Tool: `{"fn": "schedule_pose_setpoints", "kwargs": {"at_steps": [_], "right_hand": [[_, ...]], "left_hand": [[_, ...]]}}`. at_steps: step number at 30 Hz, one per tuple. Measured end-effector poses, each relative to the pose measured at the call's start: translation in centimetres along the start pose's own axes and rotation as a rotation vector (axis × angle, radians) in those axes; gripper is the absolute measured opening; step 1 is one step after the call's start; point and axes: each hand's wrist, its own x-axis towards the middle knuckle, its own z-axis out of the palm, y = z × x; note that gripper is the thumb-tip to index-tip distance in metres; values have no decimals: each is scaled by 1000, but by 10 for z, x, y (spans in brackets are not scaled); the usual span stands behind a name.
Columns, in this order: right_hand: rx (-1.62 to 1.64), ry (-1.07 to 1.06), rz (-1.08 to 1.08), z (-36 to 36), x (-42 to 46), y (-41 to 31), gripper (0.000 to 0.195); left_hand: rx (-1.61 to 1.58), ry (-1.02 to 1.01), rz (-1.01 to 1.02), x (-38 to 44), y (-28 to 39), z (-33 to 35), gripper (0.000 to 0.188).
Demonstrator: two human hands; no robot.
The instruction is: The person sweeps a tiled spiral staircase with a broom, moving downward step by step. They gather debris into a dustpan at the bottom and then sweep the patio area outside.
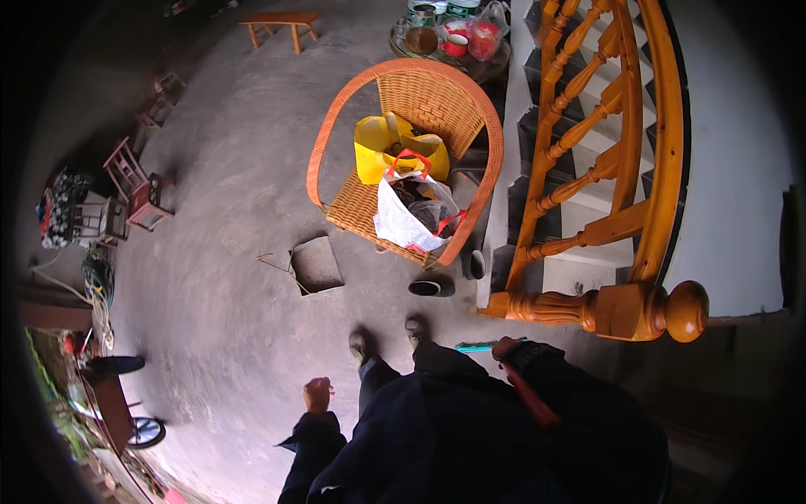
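My right hand [504,348] grips the red handle [529,397] of what looks like a broom, low at my right side. Beyond that hand shows a teal strip [475,347], apparently the broom's head; my sleeve and body hide the rest. My left hand [318,395] hangs at my left side, fingers curled, with nothing visible in it. On the concrete floor ahead lies a square, shallow pan [316,264] with a thin wire-like handle. Beyond my feet stands a wicker armchair [352,201] holding a yellow bag [371,154] and a white bag [403,217] with red handles.
A wooden stair railing [620,312] rises at my right. Dark boots [434,288] stand by the armchair. Behind it, a round tray [478,69] bears a jug and red mug. Leftward are a wooden chair [143,192] and a wheeled cart [107,403]; a bench [283,19] stands farther off.
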Motion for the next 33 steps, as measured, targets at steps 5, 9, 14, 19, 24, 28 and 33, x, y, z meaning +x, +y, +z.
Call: {"fn": "schedule_pose_setpoints", "kwargs": {"at_steps": [5, 9, 14, 19, 24, 28, 33], "right_hand": [[603, 144, 411, 32, -30, -8, 50], [904, 211, 603, 51, -78, -57, 44], [698, 22, 483, 64, -111, -89, 31], [426, 51, 113, 89, -139, -117, 22], [683, 40, 372, 95, -137, -141, 17], [956, 29, 578, 122, -110, -141, 17], [889, 107, 419, 142, -105, -153, 32]], "left_hand": [[416, 29, 235, 134, 43, -48, 29], [520, 105, 492, 220, 141, -61, 26], [774, 294, 611, 347, 149, -86, 73], [959, -61, 557, 384, 177, -88, 73], [937, -157, 532, 396, 176, -77, 29], [1080, -211, 441, 377, 170, -86, 37], [1224, -288, 477, 324, 141, -84, 47]]}}
